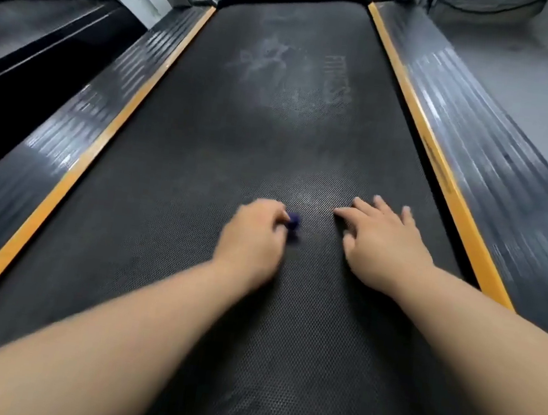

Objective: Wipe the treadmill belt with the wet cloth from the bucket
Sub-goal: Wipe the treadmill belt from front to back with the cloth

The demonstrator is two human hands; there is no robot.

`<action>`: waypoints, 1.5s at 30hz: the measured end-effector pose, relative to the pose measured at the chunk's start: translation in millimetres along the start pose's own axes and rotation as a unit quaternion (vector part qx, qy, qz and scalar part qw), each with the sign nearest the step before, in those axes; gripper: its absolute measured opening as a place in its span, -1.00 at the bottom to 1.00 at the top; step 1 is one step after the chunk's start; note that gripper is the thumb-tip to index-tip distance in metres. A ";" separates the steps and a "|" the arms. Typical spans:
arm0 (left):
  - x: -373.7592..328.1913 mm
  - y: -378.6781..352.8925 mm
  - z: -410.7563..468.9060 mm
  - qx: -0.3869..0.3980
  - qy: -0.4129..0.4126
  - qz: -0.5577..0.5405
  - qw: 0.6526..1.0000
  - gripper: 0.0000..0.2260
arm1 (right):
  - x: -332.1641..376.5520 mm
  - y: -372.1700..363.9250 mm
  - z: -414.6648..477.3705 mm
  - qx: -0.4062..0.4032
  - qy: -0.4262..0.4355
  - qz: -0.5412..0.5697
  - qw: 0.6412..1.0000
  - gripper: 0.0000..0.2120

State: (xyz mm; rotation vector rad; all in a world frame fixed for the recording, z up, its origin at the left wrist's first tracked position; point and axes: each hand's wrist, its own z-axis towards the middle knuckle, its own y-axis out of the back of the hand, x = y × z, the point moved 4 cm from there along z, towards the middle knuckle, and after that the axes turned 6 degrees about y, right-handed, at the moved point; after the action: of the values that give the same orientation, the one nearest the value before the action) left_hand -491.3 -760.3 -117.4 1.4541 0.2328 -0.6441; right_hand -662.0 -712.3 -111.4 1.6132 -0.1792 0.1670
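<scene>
Left-hand grip (252,235): fingers curled tight round a small wad of dark blue-violet cloth (293,221), just below the centre of the frame. Only a nub of it pokes out past the knuckles.
Right-hand grip (382,244): spread, with the fingers straight and fanned, lying flat on the belt right of centre. It holds nothing.
Cloth position: inside the left fist, at or just above the belt. Motion blur hides whether it touches and how it is folded.
Handling: probably soft, limp and light. Being wet, it should drag on the weave rather than slide. Bunched like this it offers only a small wiping face, so it would wipe better opened out and pressed under a flat palm.
Belt: the black, finely textured rubber treadmill belt (253,308) runs from the bottom edge to the upper middle.
Dirt: pale dusty smears (273,62) sit in the upper centre, beside faded lettering (335,77), well beyond both hands. Those look like the part yet to be wiped.
Edges: orange strips (101,138) border the belt on both sides, with ribbed dark grey side rails (499,159) outside them.
Bucket: not in view.
</scene>
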 end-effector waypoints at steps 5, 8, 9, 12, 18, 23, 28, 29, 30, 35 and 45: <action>-11.9 1.0 -4.2 0.117 -0.148 0.020 0.982 -0.84 | -14.3 -4.9 -2.7 0.005 0.037 0.044 0.998 -0.58; 25.6 20.2 31.3 0.027 0.025 0.128 0.991 -0.81 | -21.3 -9.8 -11.2 -0.040 0.039 0.077 0.995 -0.59; 29.2 20.8 29.4 0.006 0.069 0.156 0.985 -0.80 | -23.8 -9.7 -13.7 -0.052 0.037 0.088 0.994 -0.59; 13.7 10.7 -5.1 -0.014 0.093 0.197 0.976 -0.79 | -25.9 -8.7 -18.0 -0.060 0.041 0.104 0.992 -0.59; 17.3 16.7 11.5 -0.017 0.016 0.144 0.989 -0.83 | -25.5 -11.5 -16.2 -0.087 0.033 0.113 0.989 -0.61; 18.2 14.1 8.6 -0.078 0.063 0.080 0.992 -0.87 | -26.3 -12.2 -15.8 -0.089 0.036 0.113 0.989 -0.61; -15.3 6.9 -24.6 0.082 -0.216 0.045 0.972 -0.86 | -26.1 -12.5 -16.9 -0.094 0.035 0.106 0.989 -0.60; -8.8 11.4 -8.7 0.078 -0.226 0.064 0.969 -0.86 | -26.6 -12.7 -16.9 -0.093 0.036 0.106 0.989 -0.60; 1.5 14.9 11.2 0.050 -0.197 0.082 0.976 -0.86 | -26.8 -12.6 -17.2 -0.094 0.037 0.107 0.989 -0.60; 5.5 4.3 40.6 -0.036 0.035 0.061 0.997 -0.85 | -28.8 -13.5 -16.1 -0.098 0.045 0.115 0.988 -0.61; 2.5 39.6 15.7 0.011 0.047 -0.275 0.960 -0.63 | 26.6 0.8 -18.2 -0.171 0.035 0.319 0.932 -0.66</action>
State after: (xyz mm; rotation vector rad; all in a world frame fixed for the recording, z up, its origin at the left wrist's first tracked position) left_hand -471.6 -776.7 -83.2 1.4476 0.7216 -1.0267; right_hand -636.2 -694.5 -103.9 1.1532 -0.6417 0.6572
